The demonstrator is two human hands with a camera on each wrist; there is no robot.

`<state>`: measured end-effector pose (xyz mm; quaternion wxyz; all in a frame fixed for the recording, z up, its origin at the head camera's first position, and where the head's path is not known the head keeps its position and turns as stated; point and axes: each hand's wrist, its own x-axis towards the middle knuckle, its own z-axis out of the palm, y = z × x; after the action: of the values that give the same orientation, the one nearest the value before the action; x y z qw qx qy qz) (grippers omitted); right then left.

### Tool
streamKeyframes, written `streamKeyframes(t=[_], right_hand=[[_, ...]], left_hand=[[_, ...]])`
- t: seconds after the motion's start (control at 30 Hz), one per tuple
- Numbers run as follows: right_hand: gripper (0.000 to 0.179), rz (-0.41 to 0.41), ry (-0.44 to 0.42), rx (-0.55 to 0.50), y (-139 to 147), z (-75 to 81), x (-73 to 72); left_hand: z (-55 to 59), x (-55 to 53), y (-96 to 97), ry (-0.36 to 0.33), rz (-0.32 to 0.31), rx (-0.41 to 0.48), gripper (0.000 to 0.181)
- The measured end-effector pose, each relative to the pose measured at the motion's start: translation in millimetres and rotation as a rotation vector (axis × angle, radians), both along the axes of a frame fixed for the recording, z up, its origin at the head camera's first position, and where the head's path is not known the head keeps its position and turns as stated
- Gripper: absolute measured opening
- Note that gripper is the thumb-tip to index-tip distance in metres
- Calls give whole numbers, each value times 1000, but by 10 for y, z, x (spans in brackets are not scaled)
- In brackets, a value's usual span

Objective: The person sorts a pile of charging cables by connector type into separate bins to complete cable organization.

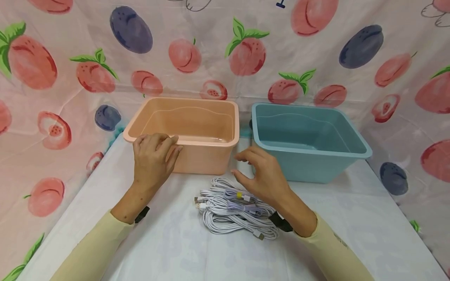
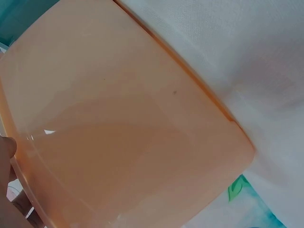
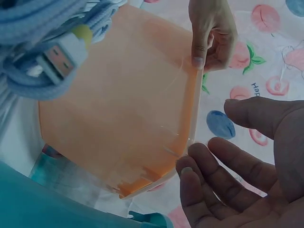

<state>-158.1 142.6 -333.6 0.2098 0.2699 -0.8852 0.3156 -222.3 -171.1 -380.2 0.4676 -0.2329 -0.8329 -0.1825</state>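
A peach-coloured plastic bin stands upright at the back left of the table. My left hand grips its front rim near the left corner, the thumb outside and the fingers over the edge. My right hand hovers between the peach bin and a blue-green bin, its fingers loosely bent with a gap to the thumb. In the right wrist view the fingertips of that hand come right up to the peach rim. Below it lies a pile of coiled white cables with USB plugs.
A white cloth covers the table. Fruit-printed fabric hangs behind and at both sides. One lavender cable lies on top of the pile, near a yellow tag. The two bins stand side by side with a narrow gap.
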Motion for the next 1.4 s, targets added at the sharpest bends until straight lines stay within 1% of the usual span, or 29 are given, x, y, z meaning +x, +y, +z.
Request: streamKeyframes(t=[0.13, 0.33, 0.57, 0.77, 0.9, 0.97, 1.1, 1.23, 1.4], right_hand=[[29, -5, -34, 24, 5, -60, 7], [31, 10, -91, 59, 12, -118, 8], [32, 23, -146, 127, 40, -159, 4], [32, 18, -244, 199, 37, -182, 3], [31, 37, -321, 236, 31, -204, -15], [30, 53, -344, 257, 39, -218, -30], [27, 84, -369, 303, 59, -254, -52], [25, 107, -369, 345, 75, -279, -61], [23, 125, -380, 369, 89, -294, -70]], left_hand=[[-14, 9, -11, 7, -4, 3, 26], [-16, 8, -17, -6, -4, -5, 26], [2, -8, 6, 15, -16, 7, 26], [5, -15, 6, 18, -11, 9, 26], [-7, -8, -2, 16, -5, 14, 26], [-8, -8, 0, 14, -4, 13, 27], [-3, -8, 0, 6, -7, 14, 27], [2, -3, -2, 9, -11, 18, 26], [-5, 4, -7, 8, -6, 17, 26]])
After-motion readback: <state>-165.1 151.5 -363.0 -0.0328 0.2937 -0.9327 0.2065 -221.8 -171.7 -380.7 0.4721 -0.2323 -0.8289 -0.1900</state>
